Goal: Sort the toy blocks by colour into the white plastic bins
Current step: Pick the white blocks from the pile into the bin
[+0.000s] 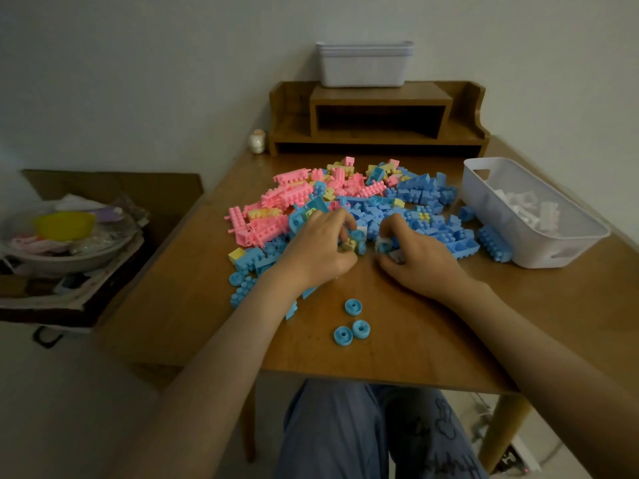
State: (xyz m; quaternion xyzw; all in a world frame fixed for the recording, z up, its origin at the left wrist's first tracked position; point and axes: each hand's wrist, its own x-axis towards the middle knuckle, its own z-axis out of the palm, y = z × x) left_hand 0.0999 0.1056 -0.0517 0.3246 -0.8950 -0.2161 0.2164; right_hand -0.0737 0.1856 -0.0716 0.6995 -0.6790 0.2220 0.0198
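Table [397, 344]: wooden, and it carries everything the task needs.
Shelf [380, 95]: a wooden unit at the far edge of the table, against the wall.
Pile [349, 202]: loose toy blocks across the middle of the table. Pink blocks [273, 209] are mostly to the left and blue blocks [425, 191] to the right and front, with a few yellow ones mixed in.
Bin [501, 233]: white plastic, on the right side of the table just beside the blue blocks. It holds white blocks [525, 205].
Stacked bins [363, 67]: white and nested, standing on top of the shelf.
Bowl [69, 250]: on a cluttered box left of the table, with a yellow thing inside.
Left hand [318, 250]: at the near edge of the pile, with its fingers curled round a yellow-blue piece [352, 243].
Right hand [418, 261]: close beside the left hand, with its fingers curled tight on a blue-white piece [389, 249].
Wheels [361, 329]: three blue round ones lying flat on bare wood, nearer the person than both hands. Two touch and the third lies just beyond them.
Jar [257, 141]: small and pale, just left of the shelf.
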